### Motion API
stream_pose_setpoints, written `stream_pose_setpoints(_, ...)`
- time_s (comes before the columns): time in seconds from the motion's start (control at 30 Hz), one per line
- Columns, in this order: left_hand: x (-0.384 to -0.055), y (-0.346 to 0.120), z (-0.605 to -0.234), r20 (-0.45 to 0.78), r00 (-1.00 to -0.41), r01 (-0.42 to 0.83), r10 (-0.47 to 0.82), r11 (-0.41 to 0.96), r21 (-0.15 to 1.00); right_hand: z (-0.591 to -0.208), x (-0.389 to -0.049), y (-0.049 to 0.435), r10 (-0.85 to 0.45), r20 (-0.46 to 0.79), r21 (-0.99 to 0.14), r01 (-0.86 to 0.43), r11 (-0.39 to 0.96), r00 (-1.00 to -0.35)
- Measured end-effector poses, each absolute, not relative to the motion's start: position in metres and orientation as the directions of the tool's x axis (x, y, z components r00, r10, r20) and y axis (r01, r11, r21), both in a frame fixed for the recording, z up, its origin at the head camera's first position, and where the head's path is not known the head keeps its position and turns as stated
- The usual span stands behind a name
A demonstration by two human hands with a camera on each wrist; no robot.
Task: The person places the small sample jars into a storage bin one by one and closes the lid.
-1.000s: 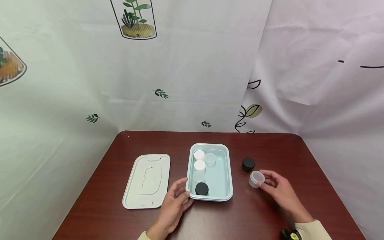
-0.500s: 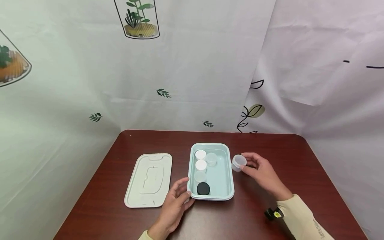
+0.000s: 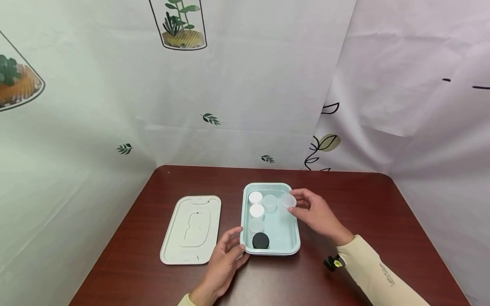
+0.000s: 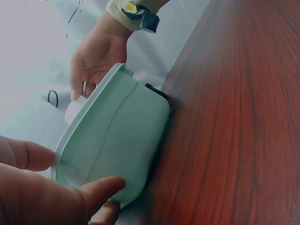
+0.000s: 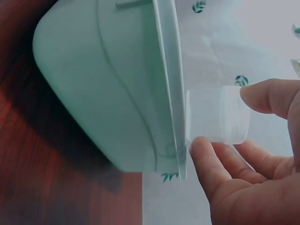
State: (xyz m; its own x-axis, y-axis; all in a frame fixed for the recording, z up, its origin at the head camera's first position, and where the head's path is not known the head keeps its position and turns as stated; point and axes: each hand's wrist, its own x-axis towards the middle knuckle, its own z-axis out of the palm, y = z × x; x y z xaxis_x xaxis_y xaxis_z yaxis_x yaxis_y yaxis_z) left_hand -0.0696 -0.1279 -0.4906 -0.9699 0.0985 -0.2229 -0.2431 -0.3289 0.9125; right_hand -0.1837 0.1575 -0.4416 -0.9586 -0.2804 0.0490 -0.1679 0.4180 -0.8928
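Observation:
My right hand [image 3: 315, 212] pinches a small translucent lidded jar [image 3: 288, 201] between thumb and fingers, over the right side of a pale green plastic container [image 3: 281, 238]. In the right wrist view, the jar [image 5: 211, 115] is tipped sideways just beyond the container's rim [image 5: 171, 70]. My left hand [image 3: 222, 265] holds the container's near left corner, its fingertips [image 4: 110, 185] against the outer wall. Inside stand two white-lidded jars [image 3: 256, 211], two translucent jars [image 3: 269, 203] and a black-lidded jar [image 3: 260, 241] at the front.
A flat off-white lid [image 3: 193, 231] lies on the dark red wooden table [image 3: 126, 255] left of the container. Part of a black object [image 4: 157, 90] shows behind the container in the left wrist view. A printed white cloth [image 3: 245, 85] hangs behind the table.
The right hand has carried the translucent jar leftward from the table to above the container's right side. It now covers the spot where a black jar stood. The left hand stays at the corner.

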Motion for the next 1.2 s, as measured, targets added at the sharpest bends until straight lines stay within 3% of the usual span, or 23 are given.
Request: stream_pose_setpoints(1.2,-0.071,-0.128,-0.494,-0.202,-0.973,-0.229,0.114,-0.339,0.913,-0.439,-0.202,0.112,-0.356,-0.021,-0.75,-0.221,0.623,-0.934)
